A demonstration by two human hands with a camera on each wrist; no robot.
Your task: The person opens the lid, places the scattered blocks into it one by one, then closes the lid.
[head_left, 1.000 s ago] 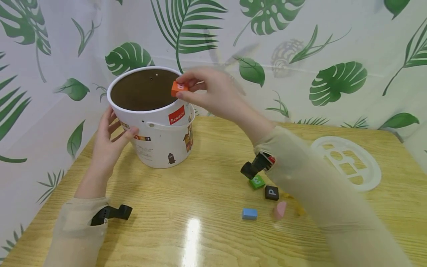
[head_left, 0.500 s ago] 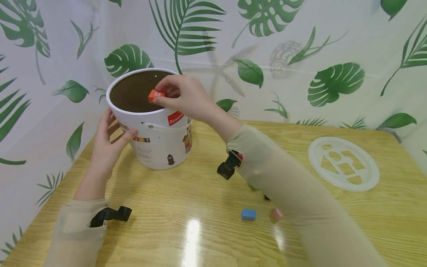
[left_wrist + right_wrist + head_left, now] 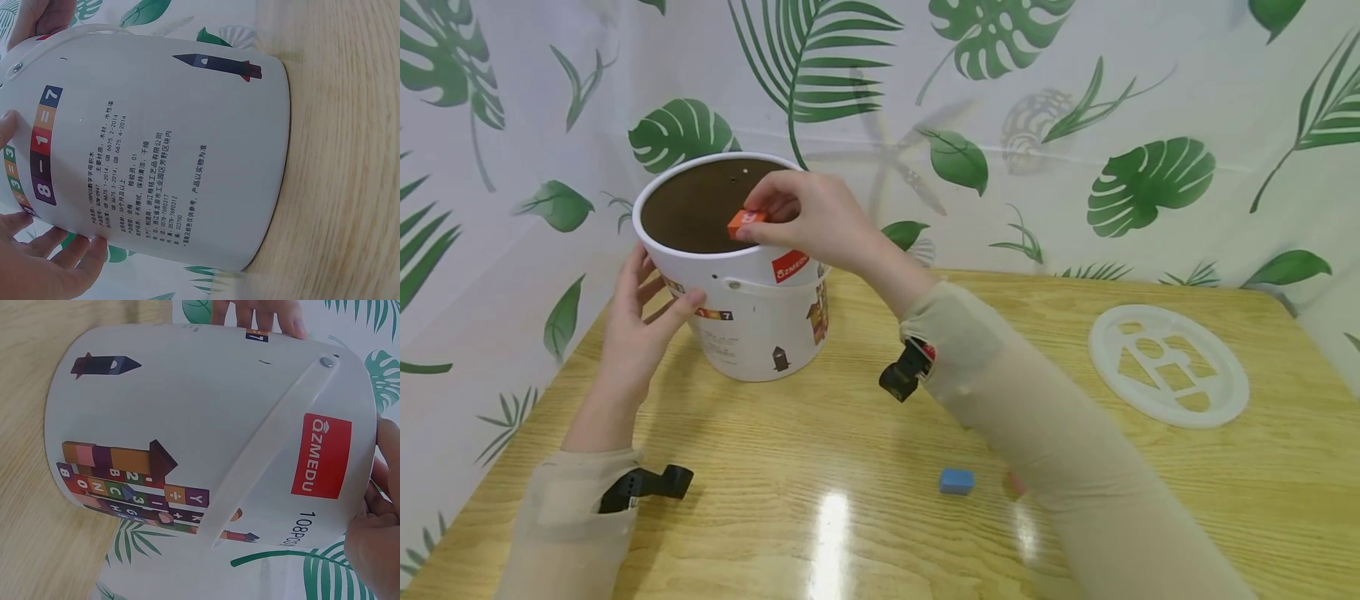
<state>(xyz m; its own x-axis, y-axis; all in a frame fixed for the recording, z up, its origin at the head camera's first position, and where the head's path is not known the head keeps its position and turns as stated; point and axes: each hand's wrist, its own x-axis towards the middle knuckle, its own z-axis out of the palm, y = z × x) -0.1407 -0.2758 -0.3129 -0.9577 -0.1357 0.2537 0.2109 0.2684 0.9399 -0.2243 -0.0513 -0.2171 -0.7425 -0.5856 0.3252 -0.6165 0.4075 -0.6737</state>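
Right hand: the right hand [image 3: 816, 218] reaches over the near rim of the bucket, its fingers and thumb pinched on the orange block [image 3: 746, 222].
Orange block: held at the fingertips, at the left end of the hand as the head view shows it; it hangs just above the brown inside of the bucket, within the rim's circle and near its front edge, apart from the wall.
Left hand: the left hand [image 3: 640, 321] lies against the bucket's left side, fingers fairly straight and spread, thumb laid on the wall by the coloured number strip; it curls round nothing. In the left wrist view its fingertips [image 3: 75, 250] touch the wall.
Bucket: the white bucket [image 3: 752, 317] stands upright at the back left of the table, between the two hands, with a red label, printed pictures and a white handle [image 3: 275, 450] lying flat against its side.
Table: the wooden table [image 3: 850, 433] is glossy, with a bright glare spot near the front.
Blue block: a blue block [image 3: 957, 481] lies on the table just beside the right forearm, well apart from the bucket.
Pink piece: a pink piece [image 3: 1015, 483] peeks out from under the right sleeve; its shape is mostly hidden.
White lid: a round white lid [image 3: 1168, 367] with shaped cut-outs lies flat at the right of the table, well apart from both hands.
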